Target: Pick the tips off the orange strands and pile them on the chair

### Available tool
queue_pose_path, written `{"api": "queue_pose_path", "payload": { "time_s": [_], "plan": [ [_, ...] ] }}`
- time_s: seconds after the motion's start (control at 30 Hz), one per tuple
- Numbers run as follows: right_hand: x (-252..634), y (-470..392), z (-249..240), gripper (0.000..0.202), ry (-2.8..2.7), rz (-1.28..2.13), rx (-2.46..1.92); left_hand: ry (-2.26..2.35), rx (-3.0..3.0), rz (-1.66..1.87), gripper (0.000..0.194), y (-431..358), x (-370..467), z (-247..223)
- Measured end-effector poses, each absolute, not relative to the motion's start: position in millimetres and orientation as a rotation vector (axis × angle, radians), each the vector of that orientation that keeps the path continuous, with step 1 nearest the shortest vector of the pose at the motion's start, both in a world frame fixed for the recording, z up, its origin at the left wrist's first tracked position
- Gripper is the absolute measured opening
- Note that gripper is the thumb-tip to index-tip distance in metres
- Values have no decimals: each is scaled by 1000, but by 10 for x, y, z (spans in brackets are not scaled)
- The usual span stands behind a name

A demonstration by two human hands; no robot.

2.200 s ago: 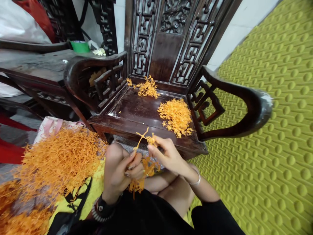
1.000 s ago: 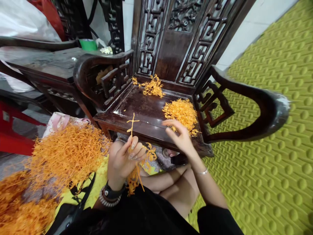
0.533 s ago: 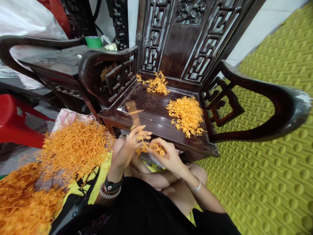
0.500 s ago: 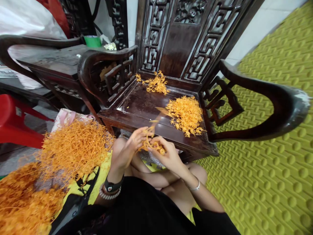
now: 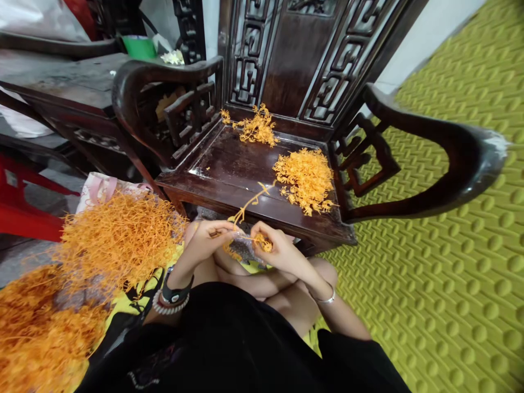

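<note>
Left hand: My left hand was at the middle of the frame, thumb and fingers pinched together on the lower end of an orange stem.
Right hand: My right hand was just beside it, fingers curled nearly closed around a few orange curls.
Stem: It slanted up and to the right, over the front of the chair seat; I could not tell whether its tip touched the bigger pile.
Chair seat: The bigger orange pile lay right of the frame's centre, a smaller orange pile toward the upper middle.
Lower left: A large tangle of orange stems lay below a pink-handled bag.
Upper left: A green tub stood on a dark tabletop.
</note>
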State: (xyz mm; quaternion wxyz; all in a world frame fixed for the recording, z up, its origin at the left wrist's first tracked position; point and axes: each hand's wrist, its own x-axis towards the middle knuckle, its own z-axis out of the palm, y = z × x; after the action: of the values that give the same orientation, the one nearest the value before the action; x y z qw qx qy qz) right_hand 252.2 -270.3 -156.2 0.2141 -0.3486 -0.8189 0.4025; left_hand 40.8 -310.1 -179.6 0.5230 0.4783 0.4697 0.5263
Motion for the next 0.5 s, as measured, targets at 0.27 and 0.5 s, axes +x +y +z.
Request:
{"api": "queue_pose_path", "payload": {
  "time_s": [0.27, 0.5],
  "plan": [
    [2608, -2691, -1487, 12, -2149, 1164, -875, 941, 947, 1359, 26, -3144, 344, -1774],
    [2502, -2448, -1773, 112, -2006, 1818, -337, 903, 1142, 1286, 35, -3183, 548, -1815]
  ]
}}
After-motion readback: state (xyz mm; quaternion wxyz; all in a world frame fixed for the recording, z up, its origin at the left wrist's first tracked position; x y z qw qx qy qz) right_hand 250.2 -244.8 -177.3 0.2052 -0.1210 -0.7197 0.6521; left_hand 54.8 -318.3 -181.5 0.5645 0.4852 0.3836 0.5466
